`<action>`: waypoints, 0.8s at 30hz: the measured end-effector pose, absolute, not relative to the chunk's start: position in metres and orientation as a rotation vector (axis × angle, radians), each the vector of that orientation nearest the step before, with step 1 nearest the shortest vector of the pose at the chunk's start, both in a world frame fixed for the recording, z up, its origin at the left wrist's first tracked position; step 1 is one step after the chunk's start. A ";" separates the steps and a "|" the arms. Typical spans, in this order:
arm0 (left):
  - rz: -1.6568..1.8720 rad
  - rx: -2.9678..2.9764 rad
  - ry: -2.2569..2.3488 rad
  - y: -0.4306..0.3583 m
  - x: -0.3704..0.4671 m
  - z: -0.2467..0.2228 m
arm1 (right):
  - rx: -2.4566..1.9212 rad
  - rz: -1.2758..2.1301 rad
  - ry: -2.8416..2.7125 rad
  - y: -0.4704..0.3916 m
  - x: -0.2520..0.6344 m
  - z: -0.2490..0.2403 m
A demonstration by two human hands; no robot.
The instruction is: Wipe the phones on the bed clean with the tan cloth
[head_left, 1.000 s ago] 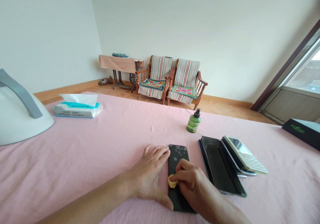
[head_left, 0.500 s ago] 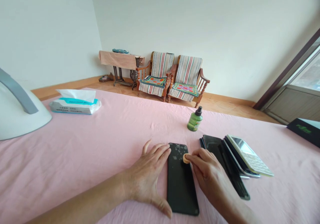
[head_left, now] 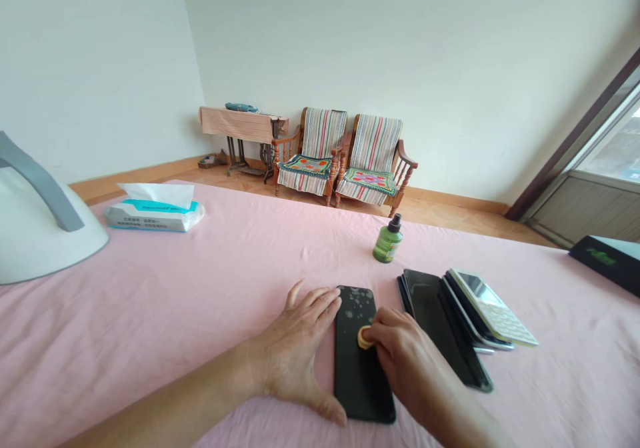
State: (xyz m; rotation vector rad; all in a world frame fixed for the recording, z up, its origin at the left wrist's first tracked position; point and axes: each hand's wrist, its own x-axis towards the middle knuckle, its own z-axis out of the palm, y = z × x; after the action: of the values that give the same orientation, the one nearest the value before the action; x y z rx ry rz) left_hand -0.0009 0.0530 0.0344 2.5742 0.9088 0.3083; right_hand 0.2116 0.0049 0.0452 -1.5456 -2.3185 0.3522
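Observation:
A black phone [head_left: 363, 381] lies on the pink cloth, with whitish wet spots near its top end. My left hand [head_left: 295, 348] is spread along its left side, fingertips at the upper left edge and thumb at the lower left. Pinched in my right hand [head_left: 405, 345] is a small round yellowish pad [head_left: 365, 338], which touches the screen a little above the middle. To the right, black phones [head_left: 440, 321] lie overlapping beside a white device with keys [head_left: 493, 308]. A green spray bottle [head_left: 387, 241] stands upright beyond the phone.
On the pink-covered surface [head_left: 240, 235] are a tissue pack [head_left: 155, 215] at the back left, a white object with a grey handle [head_left: 50, 235] at the far left and a black box [head_left: 605, 265] at the far right. Two chairs [head_left: 367, 161] stand beyond.
My right hand has slid the pad down and left over the phone's screen. My left hand has kept its place. The view has shifted slightly.

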 end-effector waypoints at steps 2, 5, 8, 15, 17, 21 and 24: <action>0.281 2.588 0.915 0.053 -0.001 0.033 | -1.555 0.254 -2.289 0.008 0.210 0.046; 0.269 2.594 0.914 0.054 -0.002 0.031 | -1.541 0.356 -2.286 0.004 0.213 0.050; 0.296 2.580 0.900 0.054 -0.003 0.031 | -1.534 0.605 -2.300 -0.002 0.218 0.056; 0.220 2.597 0.912 0.055 -0.001 0.032 | -1.561 0.239 -2.246 0.022 0.217 0.049; 0.227 2.613 0.909 0.056 -0.002 0.030 | -1.591 0.214 -2.251 0.024 0.217 0.049; 0.281 2.626 0.892 0.057 -0.003 0.028 | -1.576 0.518 -2.281 0.008 0.223 0.055; 0.287 2.623 0.874 0.057 -0.004 0.028 | -1.568 0.708 -2.282 -0.006 0.228 0.058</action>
State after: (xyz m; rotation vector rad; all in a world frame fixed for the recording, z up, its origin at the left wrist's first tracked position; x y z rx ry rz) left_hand -0.0035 0.0567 0.0280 2.6231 0.8736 0.2869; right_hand 0.2280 -0.0064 0.0578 -1.5678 -2.2824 0.7080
